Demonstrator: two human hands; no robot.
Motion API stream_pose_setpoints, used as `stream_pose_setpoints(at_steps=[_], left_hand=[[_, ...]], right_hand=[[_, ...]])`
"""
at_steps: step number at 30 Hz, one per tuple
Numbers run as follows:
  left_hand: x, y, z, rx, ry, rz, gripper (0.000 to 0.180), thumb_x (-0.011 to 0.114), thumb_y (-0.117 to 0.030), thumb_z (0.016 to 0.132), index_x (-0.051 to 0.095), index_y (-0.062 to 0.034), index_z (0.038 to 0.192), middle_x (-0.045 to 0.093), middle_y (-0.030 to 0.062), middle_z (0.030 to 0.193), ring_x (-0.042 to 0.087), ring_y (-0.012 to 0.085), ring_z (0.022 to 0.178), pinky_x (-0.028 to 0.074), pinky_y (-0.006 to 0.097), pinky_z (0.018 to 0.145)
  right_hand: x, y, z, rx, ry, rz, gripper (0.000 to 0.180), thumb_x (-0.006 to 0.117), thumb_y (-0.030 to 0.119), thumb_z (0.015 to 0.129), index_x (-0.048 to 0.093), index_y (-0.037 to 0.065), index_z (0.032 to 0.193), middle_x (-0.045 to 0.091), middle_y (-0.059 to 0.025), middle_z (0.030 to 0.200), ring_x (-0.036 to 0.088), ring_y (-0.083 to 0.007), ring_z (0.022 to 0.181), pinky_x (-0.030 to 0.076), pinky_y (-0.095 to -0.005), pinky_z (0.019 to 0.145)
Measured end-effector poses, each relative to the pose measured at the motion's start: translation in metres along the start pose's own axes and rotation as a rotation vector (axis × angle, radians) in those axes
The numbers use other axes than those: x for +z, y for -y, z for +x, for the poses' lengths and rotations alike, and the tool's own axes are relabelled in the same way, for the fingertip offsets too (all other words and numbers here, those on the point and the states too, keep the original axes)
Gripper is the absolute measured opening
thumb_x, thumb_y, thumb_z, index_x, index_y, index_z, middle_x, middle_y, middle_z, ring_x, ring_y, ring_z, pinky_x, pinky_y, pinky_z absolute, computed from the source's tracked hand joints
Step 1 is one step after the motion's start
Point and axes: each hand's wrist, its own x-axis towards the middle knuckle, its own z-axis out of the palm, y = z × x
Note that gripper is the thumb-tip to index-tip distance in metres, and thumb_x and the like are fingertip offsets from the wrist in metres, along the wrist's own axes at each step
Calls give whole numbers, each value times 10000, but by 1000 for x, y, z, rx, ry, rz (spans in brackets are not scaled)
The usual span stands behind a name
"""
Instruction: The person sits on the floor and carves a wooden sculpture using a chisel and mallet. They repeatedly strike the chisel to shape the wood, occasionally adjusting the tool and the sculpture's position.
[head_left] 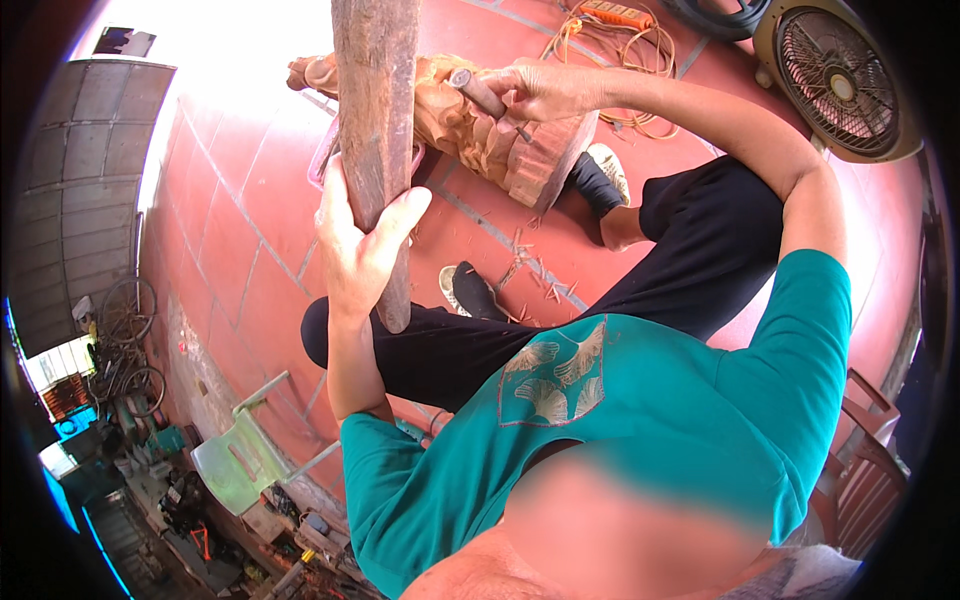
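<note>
My left hand [355,250] is wrapped round a long, rough wooden mallet [375,110] that stands up across the view, its narrow end below my fingers. Closed on a chisel [477,93], my right hand [552,92] rests over a partly carved log [455,130]. The round butt of the chisel points up and left; its thin blade shows below my fingers, close to the wood. Fresh cut faces cover the log's surface, and the mallet hides part of its left side. A pink-rimmed thing [318,172] is mostly hidden behind the mallet.
Wood chips [530,265] lie on the red tiled floor [270,200] between my shoes. Orange cable [640,50] with a power strip [615,14] lies at the back, near a fan [838,85]. A green chair [240,462] stands at left; a brown chair [865,470] at right.
</note>
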Motion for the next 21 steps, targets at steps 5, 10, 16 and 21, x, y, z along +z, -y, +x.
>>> stream_pose_setpoints(at_steps=[5,10,16,21], left_hand=[[1,5,5,13,1,25,492,770,-182,857,564,6,1262,710,82,972,619,112,711,512,280,629],[1,9,6,2,1,19,478,770,-170,858,564,3,1253,690,75,931,612,102,705,503,268,613],[-3,7,4,127,-34,-115,462,764,-113,859,530,12,1237,613,44,864,569,94,633,484,254,561],[-8,5,1,156,-55,-156,409,782,-146,861,537,0,1154,612,53,858,576,97,622,487,249,558]], right_hand=[[-8,-3,-3,-41,-4,-68,359,712,109,897,610,32,1232,673,-46,887,616,-127,779,516,-341,711],[-2,-6,-2,-57,-2,-55,379,718,88,891,616,66,1255,661,-33,846,578,-87,728,500,-322,673],[-1,0,-3,-27,13,-23,205,746,119,893,599,25,1000,615,-36,764,613,-115,750,503,-341,702],[0,7,-4,-14,12,-24,233,766,138,878,598,26,993,603,-47,725,602,-139,691,491,-340,682]])
